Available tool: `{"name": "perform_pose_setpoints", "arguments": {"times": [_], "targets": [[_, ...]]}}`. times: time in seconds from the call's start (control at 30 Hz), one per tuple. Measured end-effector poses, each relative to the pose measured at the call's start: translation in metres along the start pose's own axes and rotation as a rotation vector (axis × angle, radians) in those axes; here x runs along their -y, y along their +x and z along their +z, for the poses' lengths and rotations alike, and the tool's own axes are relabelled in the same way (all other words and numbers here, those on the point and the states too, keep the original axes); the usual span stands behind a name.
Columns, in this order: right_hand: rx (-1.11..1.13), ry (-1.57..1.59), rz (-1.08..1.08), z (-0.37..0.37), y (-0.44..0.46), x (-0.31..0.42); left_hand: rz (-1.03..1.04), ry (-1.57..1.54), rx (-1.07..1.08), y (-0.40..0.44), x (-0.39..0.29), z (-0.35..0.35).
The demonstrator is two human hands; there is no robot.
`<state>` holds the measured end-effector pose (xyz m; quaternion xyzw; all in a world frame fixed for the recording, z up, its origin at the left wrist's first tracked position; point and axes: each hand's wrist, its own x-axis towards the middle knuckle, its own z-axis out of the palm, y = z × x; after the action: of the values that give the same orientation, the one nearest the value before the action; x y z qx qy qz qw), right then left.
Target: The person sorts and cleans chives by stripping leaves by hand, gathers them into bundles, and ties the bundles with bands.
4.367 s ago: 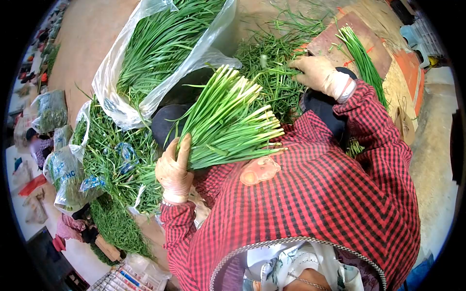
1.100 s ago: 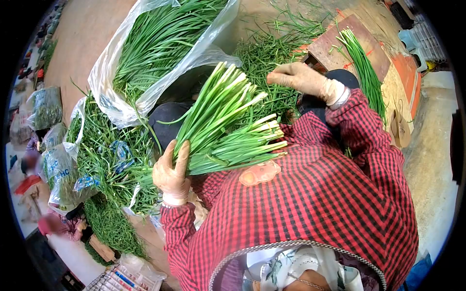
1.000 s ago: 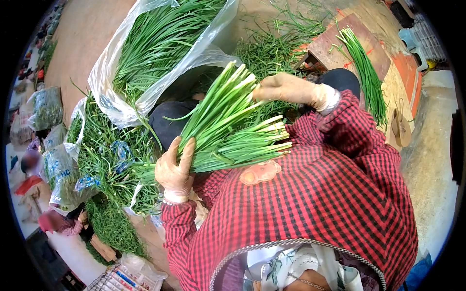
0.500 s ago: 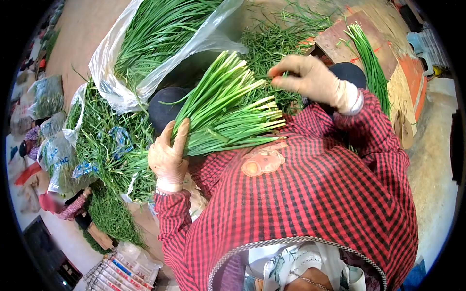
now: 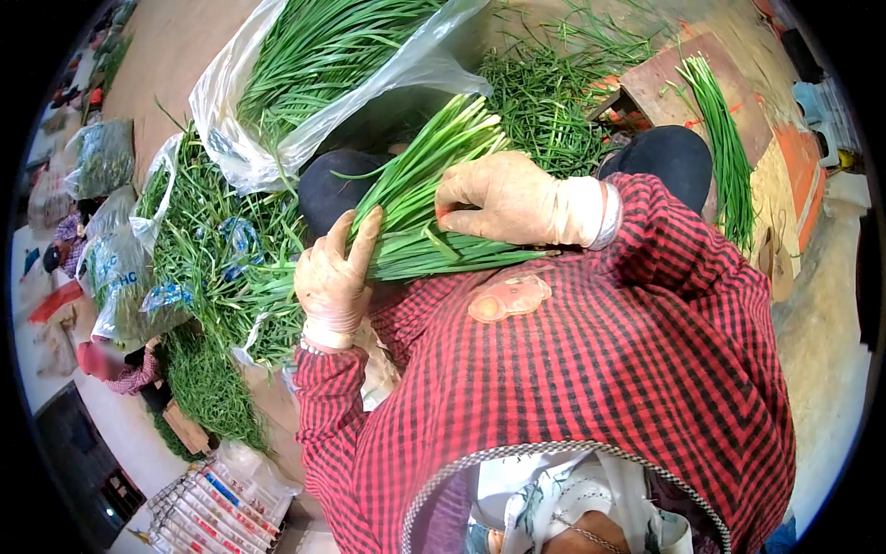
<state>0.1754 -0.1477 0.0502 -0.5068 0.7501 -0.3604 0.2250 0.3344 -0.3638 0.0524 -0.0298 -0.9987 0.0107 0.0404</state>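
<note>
Gloved, my left hand (image 5: 334, 282) is wrapped round the leafy part of a fanned bunch of green stalks (image 5: 420, 185), with pale cut ends toward the upper right. My right hand (image 5: 503, 198), gloved too, lies over the middle of the bunch with thumb and fingers pressed together on stalks. It hides many of the lower pale ends. A plastic bag (image 5: 221, 138) full of long green leaves (image 5: 323, 55) stands beyond my left knee. Loose cut greens (image 5: 544, 111) are heaped beyond my right hand.
A separate bunch of stalks (image 5: 724, 152) lies on a brown board (image 5: 683, 83) at the right. More loose greens (image 5: 208, 240) and filled plastic bags (image 5: 120, 277) are at the left. A person in a red head covering (image 5: 115, 365) sits at the lower left.
My right hand has moved left and down from beside the pale ends onto the bunch, and its fingers have closed. My left hand still holds the bunch. The view has shifted slightly.
</note>
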Motion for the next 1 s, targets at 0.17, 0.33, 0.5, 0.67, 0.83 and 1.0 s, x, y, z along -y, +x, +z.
{"name": "perform_pose_setpoints", "arguments": {"times": [0.17,0.33,0.5,0.67,0.83,1.0], "targets": [[0.071,0.128,0.019,-0.015,-0.015,-0.001,0.041,0.002,-0.047,0.002,0.004,0.005],[0.329,0.839,0.462,-0.058,-0.046,0.010,-0.002,-0.082,-0.018,0.004,0.008,0.005],[0.100,0.651,0.171,-0.085,-0.092,-0.027,-0.056,-0.172,-0.078,0.003,0.012,0.006],[-0.218,0.506,0.633,-0.149,-0.121,-0.045,-0.053,-0.219,-0.110,0.006,0.012,0.003],[-0.236,-0.180,0.228,-0.096,-0.072,-0.022,-0.096,-0.204,-0.009,0.020,-0.002,-0.009],[-0.116,-0.396,-0.029,-0.030,-0.009,0.012,-0.135,-0.183,0.033,0.030,-0.019,-0.019]]}}
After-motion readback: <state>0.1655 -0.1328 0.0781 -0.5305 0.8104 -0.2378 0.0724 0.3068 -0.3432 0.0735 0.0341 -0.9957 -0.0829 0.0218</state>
